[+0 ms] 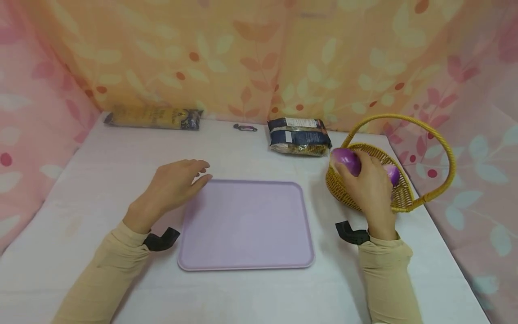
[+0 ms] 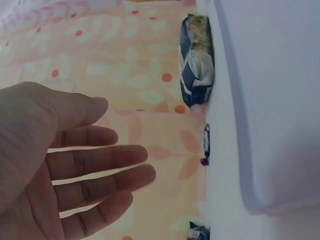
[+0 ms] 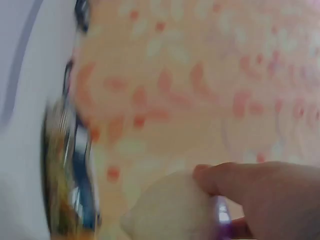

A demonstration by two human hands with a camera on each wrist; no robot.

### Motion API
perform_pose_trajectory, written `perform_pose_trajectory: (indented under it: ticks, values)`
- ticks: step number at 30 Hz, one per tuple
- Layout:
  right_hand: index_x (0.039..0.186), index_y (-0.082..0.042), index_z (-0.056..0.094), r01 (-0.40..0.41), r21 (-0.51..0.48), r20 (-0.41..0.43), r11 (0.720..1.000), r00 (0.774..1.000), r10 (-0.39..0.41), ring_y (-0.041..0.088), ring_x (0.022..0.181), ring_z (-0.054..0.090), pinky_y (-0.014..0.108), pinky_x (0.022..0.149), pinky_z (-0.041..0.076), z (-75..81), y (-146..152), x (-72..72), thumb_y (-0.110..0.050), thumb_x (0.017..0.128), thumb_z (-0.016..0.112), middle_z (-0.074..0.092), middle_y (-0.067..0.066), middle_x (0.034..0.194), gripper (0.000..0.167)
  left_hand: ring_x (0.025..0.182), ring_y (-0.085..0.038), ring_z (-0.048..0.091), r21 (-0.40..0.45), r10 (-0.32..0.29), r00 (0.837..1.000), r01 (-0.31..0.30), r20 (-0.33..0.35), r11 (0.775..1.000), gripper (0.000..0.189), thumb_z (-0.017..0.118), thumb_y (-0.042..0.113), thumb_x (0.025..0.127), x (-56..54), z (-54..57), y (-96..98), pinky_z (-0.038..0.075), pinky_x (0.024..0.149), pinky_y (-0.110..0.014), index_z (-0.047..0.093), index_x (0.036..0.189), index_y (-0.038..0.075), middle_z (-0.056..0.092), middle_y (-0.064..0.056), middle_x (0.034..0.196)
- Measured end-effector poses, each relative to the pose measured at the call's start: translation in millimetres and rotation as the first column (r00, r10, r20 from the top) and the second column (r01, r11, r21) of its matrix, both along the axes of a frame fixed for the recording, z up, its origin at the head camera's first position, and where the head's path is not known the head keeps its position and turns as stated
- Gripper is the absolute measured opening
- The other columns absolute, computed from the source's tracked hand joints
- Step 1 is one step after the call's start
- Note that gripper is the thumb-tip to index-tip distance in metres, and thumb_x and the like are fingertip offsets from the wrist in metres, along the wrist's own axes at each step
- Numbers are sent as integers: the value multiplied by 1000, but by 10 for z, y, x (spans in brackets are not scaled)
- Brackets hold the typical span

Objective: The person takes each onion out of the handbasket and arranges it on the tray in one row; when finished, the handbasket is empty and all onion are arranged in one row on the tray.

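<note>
My right hand [image 1: 373, 191] grips a round purple-and-white vegetable [image 1: 346, 161], perhaps an onion or turnip, above the left side of a yellow wicker basket [image 1: 339, 191]. In the right wrist view the vegetable's pale side [image 3: 170, 207] narrows to a blunt tip, with my thumb against it. A second purple-and-white piece [image 1: 392, 174] lies inside the basket, partly covered by my hand. My left hand [image 1: 171, 186] hovers by the upper left corner of a lilac tray [image 1: 247, 225]. Its fingers are spread and hold nothing, as the left wrist view shows.
Along the back lie a long yellow-and-dark packet [image 1: 155, 118], a small wrapped candy [image 1: 245, 128] and a navy packet of pasta [image 1: 299, 137]. The basket's tall hoop handle [image 1: 450, 157] leans out to the right. Patterned curtains [image 1: 259, 58] enclose the white table.
</note>
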State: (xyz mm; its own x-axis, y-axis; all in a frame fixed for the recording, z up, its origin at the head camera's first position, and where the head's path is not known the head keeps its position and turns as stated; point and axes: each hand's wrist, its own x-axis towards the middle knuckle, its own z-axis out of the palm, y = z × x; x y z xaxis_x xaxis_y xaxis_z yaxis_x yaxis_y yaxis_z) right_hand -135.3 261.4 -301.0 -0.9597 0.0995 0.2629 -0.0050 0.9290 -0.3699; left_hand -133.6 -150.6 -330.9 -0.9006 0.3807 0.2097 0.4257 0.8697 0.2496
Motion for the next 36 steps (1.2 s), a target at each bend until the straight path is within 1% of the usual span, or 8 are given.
perform_pose_trajectory:
  ticks: [2, 5, 8, 12, 17, 21, 30, 36]
  values:
    - [137, -2, 51, -115, -38, -76, 993, 991, 112, 44, 120, 54, 60, 97, 42, 48, -234, 57, -43, 91, 66, 56, 27, 132, 64, 91, -24, 69, 24, -21, 1000, 21, -12, 999, 29, 60, 30, 96, 13, 41, 19, 54, 70, -45, 66, 118, 10, 74, -7, 102]
    - [134, -3, 54, -318, -26, -108, 948, 943, 314, 38, 116, 58, 53, 94, 48, 30, -600, 81, -34, 86, 74, 58, 22, 130, 60, 89, -24, 69, 45, -28, 999, 30, -30, 999, 27, 60, 27, 96, 17, 85, 18, 54, 69, -45, 66, 115, 10, 74, -7, 99]
    - [136, -8, 53, -458, -12, -14, 889, 889, 458, 31, 112, 61, 47, 92, 52, -50, -954, 67, -36, 84, 76, 58, 15, 131, 63, 89, -25, 70, 62, -24, 1000, 23, 3, 998, 24, 60, 22, 96, 7, 65, -40, 54, 70, -47, 67, 114, 7, 74, -9, 98]
    - [137, -11, 53, -576, 8, 106, 817, 813, 573, 26, 108, 62, 42, 91, 54, -209, -1307, 43, -36, 81, 76, 58, 12, 127, 65, 87, -27, 69, 92, -24, 994, 15, 104, 996, 24, 59, 16, 95, -23, -90, -181, 54, 73, -46, 67, 114, 3, 74, -11, 97]
    - [134, -10, 57, -667, 37, 166, 744, 739, 653, 24, 105, 61, 38, 91, 54, -386, -1548, 48, -32, 78, 79, 58, 11, 120, 64, 85, -28, 69, 130, -48, 978, 22, 201, 991, 22, 59, 10, 93, -83, -357, -349, 54, 76, -45, 68, 110, -3, 74, -15, 92]
    - [130, -12, 60, -701, 74, 179, 709, 709, 682, 24, 105, 59, 37, 90, 53, -488, -1669, 65, -32, 76, 80, 58, 10, 119, 61, 83, -26, 68, 161, -61, 966, 21, 249, 987, 19, 62, 10, 92, -101, -492, -431, 54, 77, -46, 68, 106, -2, 74, -14, 88]
    - [125, -13, 63, -753, 130, 168, 645, 658, 734, 26, 106, 59, 36, 90, 53, -556, -1816, 78, -30, 77, 79, 59, 11, 124, 53, 81, -23, 67, 224, -48, 952, -23, 303, 974, 20, 64, 9, 90, -129, -556, -437, 53, 79, -45, 66, 104, -5, 74, -12, 86]
    - [130, -10, 59, -793, 104, 213, 600, 607, 765, 27, 110, 62, 37, 96, 52, -533, -1947, 69, -29, 80, 79, 60, 16, 126, 57, 60, -10, 62, 292, -40, 916, -85, 399, 952, 22, 63, 11, 91, -167, -606, -447, 48, 71, -31, 62, 106, -6, 69, -1, 67]
